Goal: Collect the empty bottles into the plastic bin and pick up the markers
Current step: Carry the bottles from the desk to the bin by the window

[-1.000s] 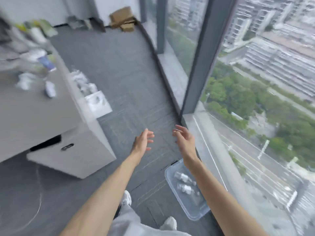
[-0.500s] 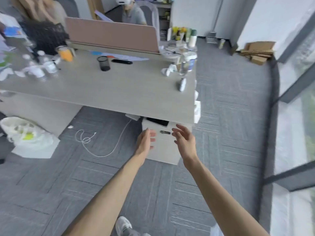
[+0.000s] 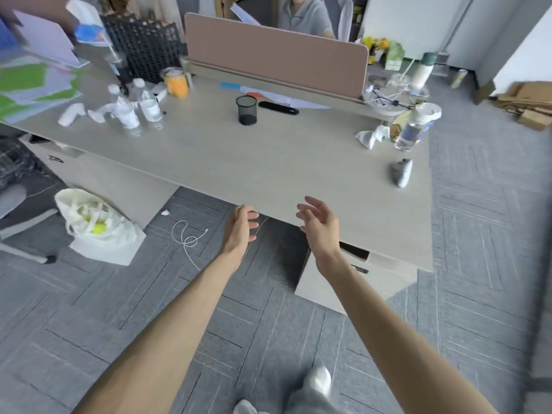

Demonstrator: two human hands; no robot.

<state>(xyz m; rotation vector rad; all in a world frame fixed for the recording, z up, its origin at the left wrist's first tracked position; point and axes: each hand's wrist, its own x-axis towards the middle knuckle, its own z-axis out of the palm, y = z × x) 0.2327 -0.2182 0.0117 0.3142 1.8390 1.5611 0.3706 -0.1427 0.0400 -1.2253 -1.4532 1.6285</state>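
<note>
- Head view: the left hand (image 3: pixel 239 231) and right hand (image 3: pixel 321 225) hover empty with fingers relaxed.
- Two clear plastic labelled bottles (image 3: pixel 140 112) stand well ahead-left of the fingers. Step closer and grip each around its body.
- The black mesh cup (image 3: pixel 247 109) straight ahead looks empty. The bin is out of view.

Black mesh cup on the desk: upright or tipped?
Upright: the black mesh cup stands on its base on the desk, round rim facing up, nothing sticking out above it.
</note>
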